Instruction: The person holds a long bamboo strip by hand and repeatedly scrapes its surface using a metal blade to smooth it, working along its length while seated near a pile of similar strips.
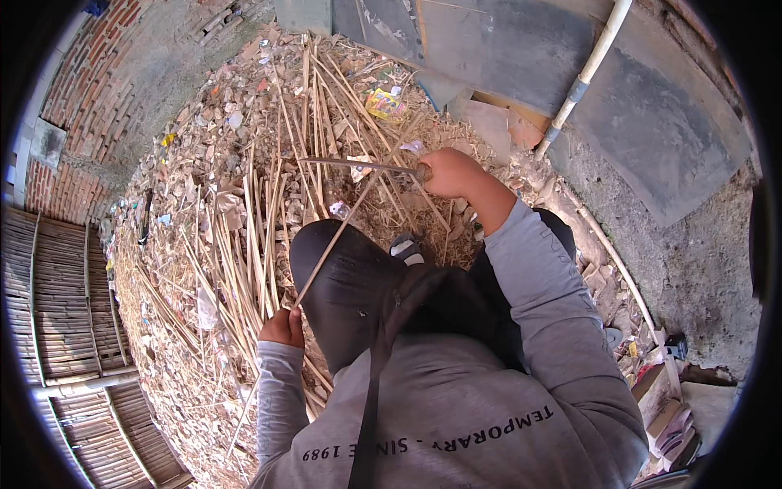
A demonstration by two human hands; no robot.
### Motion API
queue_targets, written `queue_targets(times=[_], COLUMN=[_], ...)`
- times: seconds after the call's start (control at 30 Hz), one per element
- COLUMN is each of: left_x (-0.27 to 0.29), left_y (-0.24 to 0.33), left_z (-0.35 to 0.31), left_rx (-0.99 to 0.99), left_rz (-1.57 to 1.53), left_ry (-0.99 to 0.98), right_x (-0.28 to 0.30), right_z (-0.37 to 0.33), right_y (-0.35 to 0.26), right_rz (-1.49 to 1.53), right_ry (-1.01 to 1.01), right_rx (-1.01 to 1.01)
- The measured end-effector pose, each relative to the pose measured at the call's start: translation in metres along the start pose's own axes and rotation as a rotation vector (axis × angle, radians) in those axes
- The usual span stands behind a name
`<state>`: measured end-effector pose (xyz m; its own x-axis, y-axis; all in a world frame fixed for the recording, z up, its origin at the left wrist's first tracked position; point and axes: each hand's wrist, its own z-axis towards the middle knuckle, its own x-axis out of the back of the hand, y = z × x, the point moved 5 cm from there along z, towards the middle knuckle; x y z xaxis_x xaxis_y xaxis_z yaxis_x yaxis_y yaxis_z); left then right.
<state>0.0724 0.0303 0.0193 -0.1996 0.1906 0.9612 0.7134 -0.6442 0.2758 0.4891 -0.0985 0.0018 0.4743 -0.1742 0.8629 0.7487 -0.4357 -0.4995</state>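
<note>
My left hand is closed around the near end of a thin bamboo strip. The strip slants up to the right over my dark-trousered left knee. In my right hand is the handle of a long knife, its narrow blade pointing left. Blade and strip cross just left of the right fist; whether they touch, I cannot tell. Beneath and beyond them, a loose pile of split bamboo strips lies on the ground, with more strips fanning out ahead.
Dry shavings and litter cover the ground, with a yellow wrapper ahead. A brick wall and a bamboo-slat panel stand left. Grey sheets lean at the back, near a pale pole. Footwear sits at lower right.
</note>
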Motion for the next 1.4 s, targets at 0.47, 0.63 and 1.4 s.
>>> queue_targets(times=[0.47,0.63,1.4], left_x=[-0.003,-0.007,-0.018], left_y=[-0.005,-0.010,-0.020], left_z=[0.002,-0.003,-0.002], left_rx=[0.010,-0.011,-0.001], left_rz=[0.034,-0.003,-0.109], left_ry=[-0.017,-0.018,-0.085], right_x=[-0.013,-0.014,0.004], right_z=[0.015,-0.004,0.003], right_y=[-0.006,-0.057,0.003], right_rz=[0.124,-0.151,0.803], right_ry=[0.099,-0.126,-0.224], right_rx=[-0.079,0.143,-0.207])
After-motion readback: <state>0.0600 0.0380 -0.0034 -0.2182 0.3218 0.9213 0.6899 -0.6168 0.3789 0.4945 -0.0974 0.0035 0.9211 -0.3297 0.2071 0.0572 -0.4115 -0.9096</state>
